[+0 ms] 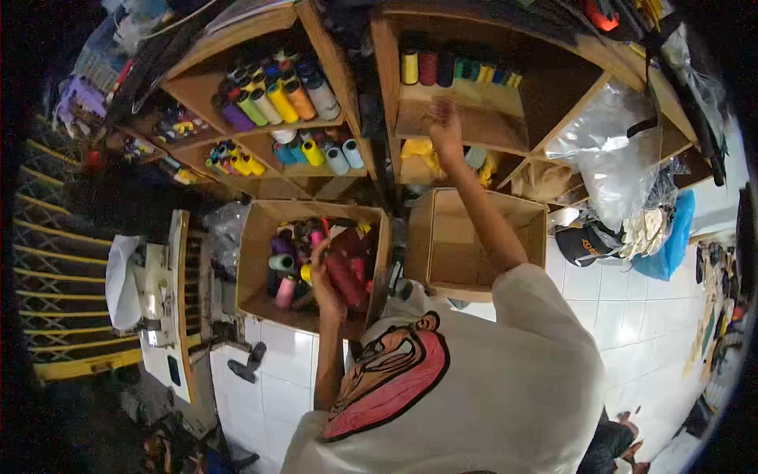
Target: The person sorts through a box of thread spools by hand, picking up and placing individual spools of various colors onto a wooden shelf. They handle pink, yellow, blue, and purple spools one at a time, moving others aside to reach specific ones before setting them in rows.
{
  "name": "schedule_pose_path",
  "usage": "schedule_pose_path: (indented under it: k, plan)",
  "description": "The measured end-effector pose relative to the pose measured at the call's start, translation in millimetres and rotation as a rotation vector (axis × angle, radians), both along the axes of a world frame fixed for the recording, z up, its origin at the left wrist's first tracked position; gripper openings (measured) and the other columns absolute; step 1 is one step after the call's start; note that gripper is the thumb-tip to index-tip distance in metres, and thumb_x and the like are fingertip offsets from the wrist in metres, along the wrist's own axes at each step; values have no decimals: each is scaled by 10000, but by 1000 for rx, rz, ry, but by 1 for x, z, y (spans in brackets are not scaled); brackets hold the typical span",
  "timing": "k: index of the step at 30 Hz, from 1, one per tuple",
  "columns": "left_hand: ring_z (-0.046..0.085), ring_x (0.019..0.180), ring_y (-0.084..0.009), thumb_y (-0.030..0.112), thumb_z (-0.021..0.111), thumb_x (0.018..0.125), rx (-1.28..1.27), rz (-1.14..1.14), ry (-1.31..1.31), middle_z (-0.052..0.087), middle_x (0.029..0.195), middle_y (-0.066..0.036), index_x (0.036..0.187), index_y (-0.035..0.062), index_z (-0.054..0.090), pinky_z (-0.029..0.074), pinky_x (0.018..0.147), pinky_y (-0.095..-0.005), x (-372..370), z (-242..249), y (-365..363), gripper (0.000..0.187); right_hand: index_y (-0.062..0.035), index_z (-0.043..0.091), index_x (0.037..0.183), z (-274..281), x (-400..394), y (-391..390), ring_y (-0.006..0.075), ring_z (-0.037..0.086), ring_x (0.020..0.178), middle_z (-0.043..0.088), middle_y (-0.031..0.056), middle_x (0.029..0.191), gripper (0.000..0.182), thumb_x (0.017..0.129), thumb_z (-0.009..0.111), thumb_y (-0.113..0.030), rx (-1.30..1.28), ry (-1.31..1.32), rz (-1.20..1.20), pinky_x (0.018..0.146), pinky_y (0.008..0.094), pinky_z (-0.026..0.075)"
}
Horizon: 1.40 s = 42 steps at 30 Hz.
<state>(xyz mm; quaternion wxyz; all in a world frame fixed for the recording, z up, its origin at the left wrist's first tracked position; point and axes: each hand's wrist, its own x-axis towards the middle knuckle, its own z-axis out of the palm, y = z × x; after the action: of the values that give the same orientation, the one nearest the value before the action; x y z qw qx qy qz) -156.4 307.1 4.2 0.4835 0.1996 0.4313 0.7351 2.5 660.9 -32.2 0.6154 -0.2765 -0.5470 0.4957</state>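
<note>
My left hand (322,286) is over the left cardboard box (246,261), its fingers curled round dark red thread cones (344,283) that lean against my palm and forearm. Under and beside them, a pile of mixed thread cones in pink, purple, green and black fills the box. My right hand (444,130) is raised in front of the right shelf compartment, slightly smeared by motion. A blurred dark red patch, apparently a thread spool (444,109), shows at its fingertips. Above that hand, a row of spools stands at the back of the shelf, including a dark red spool (427,69) between a yellow one and a black one.
A second cardboard box (420,245) stands below my right arm. The left shelves hold several colored thread cones (282,101). Clear plastic (604,154) hangs at right, above a black cap (583,245) and a blue bag (671,237). A sewing machine (158,296) stands at left.
</note>
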Motion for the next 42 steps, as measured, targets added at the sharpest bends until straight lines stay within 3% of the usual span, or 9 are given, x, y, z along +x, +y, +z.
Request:
schedule_pose_path:
  k: [2, 5, 11, 16, 20, 27, 32, 36, 42]
  plan:
    - [602, 805, -205, 290, 429, 940, 3, -11, 55, 590, 1075, -108, 1306, 150, 438, 541, 662, -326, 4, 28, 29, 392, -38, 497, 1238, 38, -11, -65, 149, 584, 893, 621, 57, 947, 405, 917, 638, -239, -7, -146, 128, 775, 279, 455]
    - [601, 818, -202, 254, 393, 968, 92, -121, 149, 581, 1090, -109, 1340, 140, 401, 529, 708, -322, 18, 81, 70, 389, -44, 539, 1189, 84, -10, -132, 133, 592, 923, 605, 48, 1014, 250, 944, 555, -95, -160, -187, 410, 799, 301, 486]
    - [521, 1001, -159, 262, 478, 991, 141, -59, 509, 505, 1169, -89, 1371, 120, 376, 437, 902, -295, 35, 116, 113, 419, -59, 538, 1218, 122, 20, -169, 115, 562, 950, 593, 34, 1032, 297, 987, 522, -244, -182, -158, 561, 802, 255, 470]
    - [500, 1030, -141, 145, 660, 904, 281, -25, 423, 484, 1176, -70, 1282, 63, 454, 411, 913, -286, 58, 125, 123, 438, -53, 572, 1189, 114, 34, -175, 102, 547, 961, 584, 31, 1055, 355, 875, 696, -164, -166, -130, 499, 845, 255, 447]
    - [517, 983, -139, 105, 735, 831, 256, 133, 637, 467, 1100, -54, 1142, 43, 557, 426, 877, -275, 72, 120, 126, 364, -40, 593, 1171, 120, 53, -179, 123, 571, 941, 590, 51, 1072, 465, 770, 791, -167, -34, -316, 407, 837, 273, 465]
    - [546, 981, -159, 48, 748, 799, 350, 79, 800, 500, 1077, -65, 1069, 17, 570, 453, 858, -287, 75, 116, 125, 325, -27, 577, 1184, 125, 54, -175, 180, 571, 962, 580, 74, 1086, 565, 694, 814, -175, 119, -529, 303, 804, 302, 476]
    - [556, 1022, -170, 140, 638, 909, 294, 37, 761, 548, 1136, -86, 1243, 21, 481, 431, 926, -310, 63, 101, 123, 388, 8, 555, 1195, 113, 51, -153, 214, 588, 936, 586, 119, 1038, 628, 655, 793, -206, 146, -519, 214, 801, 338, 491]
    - [556, 1026, -166, 223, 554, 966, 117, -336, 886, 576, 1119, -69, 1252, 34, 502, 441, 909, -317, 29, 71, 104, 347, 52, 548, 1158, 86, 49, -99, 195, 598, 879, 591, 120, 1034, 583, 712, 780, -243, -94, -375, -11, 782, 340, 502]
    - [580, 943, -132, 215, 570, 958, -95, -646, 1026, 629, 1052, -63, 1204, 42, 560, 459, 828, -281, 22, 32, 48, 301, 65, 528, 1157, 53, 51, 14, 285, 609, 909, 586, 184, 1020, 572, 736, 763, -242, 85, -232, -456, 822, 386, 484]
